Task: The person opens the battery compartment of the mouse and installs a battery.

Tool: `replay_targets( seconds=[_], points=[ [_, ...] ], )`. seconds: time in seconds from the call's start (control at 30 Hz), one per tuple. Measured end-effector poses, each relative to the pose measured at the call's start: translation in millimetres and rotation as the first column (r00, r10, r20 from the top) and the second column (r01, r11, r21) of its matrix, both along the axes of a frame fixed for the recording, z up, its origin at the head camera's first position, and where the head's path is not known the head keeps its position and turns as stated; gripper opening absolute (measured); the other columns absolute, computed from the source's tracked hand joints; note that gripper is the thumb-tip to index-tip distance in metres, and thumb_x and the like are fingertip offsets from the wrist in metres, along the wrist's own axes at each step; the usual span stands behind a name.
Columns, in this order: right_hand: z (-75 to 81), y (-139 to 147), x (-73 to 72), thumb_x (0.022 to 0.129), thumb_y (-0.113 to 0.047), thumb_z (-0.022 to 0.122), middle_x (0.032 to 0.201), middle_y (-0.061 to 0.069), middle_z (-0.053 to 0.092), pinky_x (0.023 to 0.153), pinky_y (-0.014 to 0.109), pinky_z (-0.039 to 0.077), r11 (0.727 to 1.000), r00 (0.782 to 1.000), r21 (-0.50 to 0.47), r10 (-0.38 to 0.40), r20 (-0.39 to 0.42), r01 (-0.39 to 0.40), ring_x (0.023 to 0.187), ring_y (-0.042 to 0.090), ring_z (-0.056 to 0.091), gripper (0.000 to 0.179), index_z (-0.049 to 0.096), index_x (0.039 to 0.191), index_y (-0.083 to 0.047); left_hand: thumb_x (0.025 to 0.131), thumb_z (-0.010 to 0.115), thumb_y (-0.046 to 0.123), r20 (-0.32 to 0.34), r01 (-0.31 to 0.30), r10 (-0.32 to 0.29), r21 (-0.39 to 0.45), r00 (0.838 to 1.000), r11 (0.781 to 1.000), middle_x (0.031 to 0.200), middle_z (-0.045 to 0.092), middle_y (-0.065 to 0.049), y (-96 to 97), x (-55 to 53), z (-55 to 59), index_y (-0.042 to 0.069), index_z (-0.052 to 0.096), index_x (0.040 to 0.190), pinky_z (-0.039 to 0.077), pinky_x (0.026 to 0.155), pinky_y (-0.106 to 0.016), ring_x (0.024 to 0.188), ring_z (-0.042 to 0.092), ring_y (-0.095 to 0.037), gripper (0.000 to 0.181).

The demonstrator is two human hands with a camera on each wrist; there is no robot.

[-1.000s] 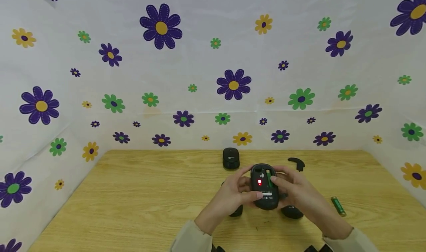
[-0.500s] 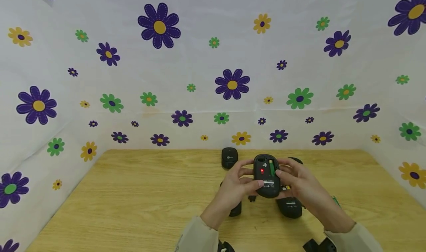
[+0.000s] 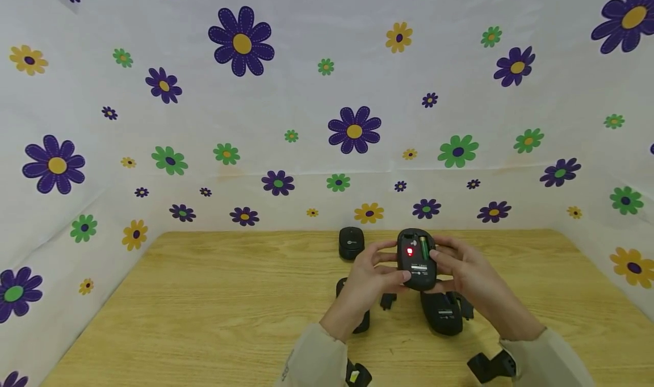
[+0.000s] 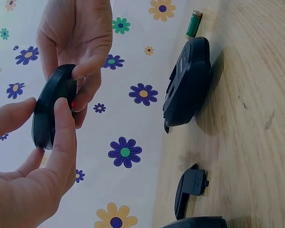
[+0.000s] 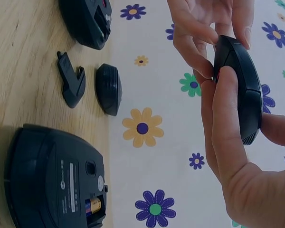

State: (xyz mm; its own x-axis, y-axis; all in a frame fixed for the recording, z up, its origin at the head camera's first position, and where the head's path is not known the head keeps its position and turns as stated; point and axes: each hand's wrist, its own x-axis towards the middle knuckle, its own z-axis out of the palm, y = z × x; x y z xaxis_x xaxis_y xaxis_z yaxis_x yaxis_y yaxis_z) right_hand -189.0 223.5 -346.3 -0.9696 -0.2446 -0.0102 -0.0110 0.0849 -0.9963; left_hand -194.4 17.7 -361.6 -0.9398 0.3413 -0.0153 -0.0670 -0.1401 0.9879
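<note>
A black computer mouse is held up over the table by both hands, its underside turned toward the head camera. A red light glows there, and a green battery lies in the slot beside it. My left hand grips the mouse's left side, thumb on the lower underside. From the other side my right hand holds it, thumb tip at the battery slot's edge. Both wrist views show the mouse edge-on, pinched between fingers and thumbs; the battery is hidden there.
Another mouse lies underside up below the right hand; a battery shows in its slot. One mouse stands at the back, one lies behind the left forearm. Black covers and a loose green battery lie about.
Both hands have lifted the mouse upward and slightly right in the head view. The right thumb has moved from over the battery to the slot's edge. The loose battery is now behind the right arm.
</note>
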Motion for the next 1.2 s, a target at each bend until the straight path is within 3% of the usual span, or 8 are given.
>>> replay_targets(
  seconds=[0.23,0.47,0.73,1.2],
  points=[
    [1.5,4.7,-7.4,0.110,-0.015,0.043,0.132,0.023,0.052,0.074,0.039,0.064,1.000,1.000,0.022,-0.012,0.010,0.012,0.095,0.016,0.068,0.054,0.020,0.150,0.013,0.088,0.073,-0.004,0.008,-0.021,0.021,0.000,1.000,1.000,0.119,0.062,-0.010,6.5,-6.8,-0.3,0.006,0.052,0.142,0.063,0.081,-0.038,0.093,0.070,-0.020,0.059],
    [1.5,9.9,-13.4,0.108,-0.009,0.042,0.140,0.034,0.040,0.081,0.044,0.063,0.999,1.000,0.032,0.000,0.023,-0.001,0.097,0.016,0.066,0.054,0.019,0.152,0.012,0.087,0.072,-0.008,0.035,-0.029,0.028,0.037,0.999,0.999,0.120,0.060,-0.012,13.8,-15.5,-2.3,0.004,0.053,0.141,0.062,0.084,-0.042,0.096,0.070,-0.022,0.058],
    [1.4,16.6,-19.4,0.106,-0.005,0.044,0.145,0.038,0.034,0.085,0.044,0.061,0.997,0.999,0.074,0.017,0.028,-0.019,0.103,0.019,0.062,0.059,0.016,0.154,0.012,0.085,0.073,-0.009,0.064,-0.071,0.069,0.031,0.996,0.997,0.115,0.061,-0.011,24.4,-24.6,-3.4,0.006,0.055,0.138,0.062,0.082,-0.040,0.091,0.069,-0.022,0.057],
    [-4.7,23.6,-29.7,0.107,-0.006,0.044,0.144,0.039,0.037,0.081,0.035,0.062,0.992,0.998,0.117,-0.059,0.027,0.056,0.101,0.014,0.061,0.055,0.021,0.150,0.018,0.087,0.070,-0.010,0.102,-0.149,0.148,-0.006,0.984,0.989,0.110,0.060,-0.009,41.9,-33.4,-5.9,0.007,0.055,0.136,0.063,0.077,-0.033,0.085,0.070,-0.022,0.053]
  ],
)
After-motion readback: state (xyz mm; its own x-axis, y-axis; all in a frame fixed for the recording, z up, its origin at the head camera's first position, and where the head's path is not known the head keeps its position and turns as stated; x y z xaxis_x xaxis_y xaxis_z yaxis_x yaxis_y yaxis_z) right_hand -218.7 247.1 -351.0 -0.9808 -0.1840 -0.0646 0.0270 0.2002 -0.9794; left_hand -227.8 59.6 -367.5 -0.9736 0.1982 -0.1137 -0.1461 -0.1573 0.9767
